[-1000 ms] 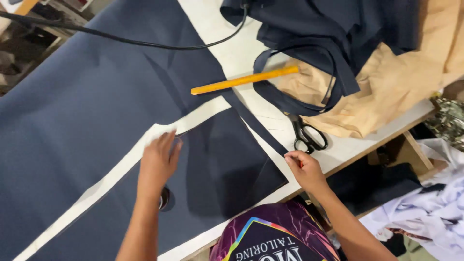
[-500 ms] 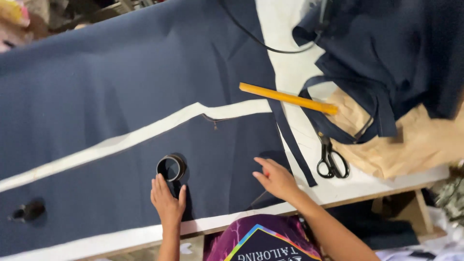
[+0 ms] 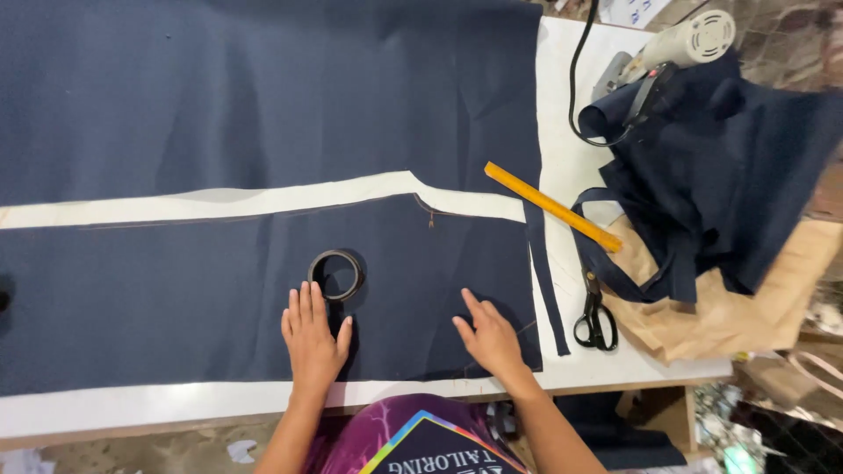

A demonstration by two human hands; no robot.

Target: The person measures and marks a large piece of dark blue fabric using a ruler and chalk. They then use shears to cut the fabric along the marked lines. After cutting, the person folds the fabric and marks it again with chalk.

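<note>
Lying flat under both palms, the navy cloth (image 3: 219, 298) covers the white table (image 3: 562, 158). Left hand (image 3: 313, 338) and right hand (image 3: 492, 338) press it with fingers spread, gripping nothing. A dark ring (image 3: 335, 274) sits just beyond the left fingertips; scissors (image 3: 594, 316) lie right of the right hand.

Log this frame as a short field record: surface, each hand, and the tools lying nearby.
surface: white table covered by two navy fabric panels, a strip of bare table between them
left hand: left hand flat on the near fabric panel, fingers spread, just below a dark ring-shaped weight
right hand: right hand flat on the same panel near its right edge, empty
tools: yellow ruler lying diagonally; black scissors closed, on the table's right end
other: heap of navy cloth over tan paper; grey corded power tool on the far right
</note>
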